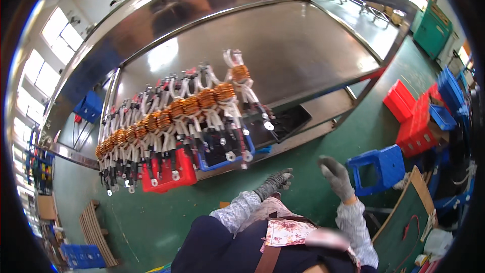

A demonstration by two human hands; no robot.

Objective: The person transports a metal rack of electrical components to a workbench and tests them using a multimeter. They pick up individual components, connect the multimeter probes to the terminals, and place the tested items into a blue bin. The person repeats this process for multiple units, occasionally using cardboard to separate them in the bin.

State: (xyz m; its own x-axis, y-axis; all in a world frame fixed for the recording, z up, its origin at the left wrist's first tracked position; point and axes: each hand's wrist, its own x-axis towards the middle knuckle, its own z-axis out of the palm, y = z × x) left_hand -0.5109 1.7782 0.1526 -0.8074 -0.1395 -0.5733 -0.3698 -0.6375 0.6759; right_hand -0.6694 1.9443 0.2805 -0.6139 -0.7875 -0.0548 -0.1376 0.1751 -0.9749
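Note:
My left hand (pixel 275 184), in a grey glove, hangs in front of the metal table, fingers loosely bent and a little apart with nothing in them. Farther right, my right hand (pixel 337 176), also gloved, is raised with its fingers stretched out, and it holds nothing. Neither hand touches the table. Along the table's near left side lies a row of copper-wound coils (pixel 191 105) with white-sleeved leads, many ending in ring terminals that hang over the edge. One coil (pixel 240 74) lies slightly apart at the row's right end.
The metal table (pixel 262 35) has a raised rim. Below its near edge sit a red bin (pixel 178 174), a blue bin (pixel 212 162) and a black tray (pixel 293 124). A blue stool (pixel 386 164) stands right of my right hand, with red crates (pixel 417 124) beyond. A slatted wooden piece (pixel 93 232) stands at left.

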